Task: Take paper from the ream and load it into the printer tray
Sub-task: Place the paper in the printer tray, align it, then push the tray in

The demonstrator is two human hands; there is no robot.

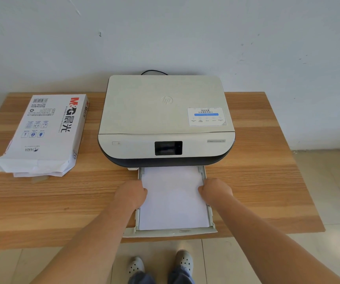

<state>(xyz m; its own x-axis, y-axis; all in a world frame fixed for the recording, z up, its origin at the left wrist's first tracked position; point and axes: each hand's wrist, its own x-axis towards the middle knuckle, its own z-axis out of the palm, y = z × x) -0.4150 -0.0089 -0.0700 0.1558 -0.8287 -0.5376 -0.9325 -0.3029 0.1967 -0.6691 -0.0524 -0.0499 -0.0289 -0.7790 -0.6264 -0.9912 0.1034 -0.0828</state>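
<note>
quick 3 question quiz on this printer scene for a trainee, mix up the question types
1. True or false: the tray is pushed fully into the printer.
2. Where does the ream lie on the table?
A. to the person's left of the printer
B. on top of the printer
C. inside the tray
3. Fill in: the left hand and right hand rest at the two long edges of the ____ in the tray.

Key: 1 false, the tray is pulled out; 2 A; 3 paper.
</note>
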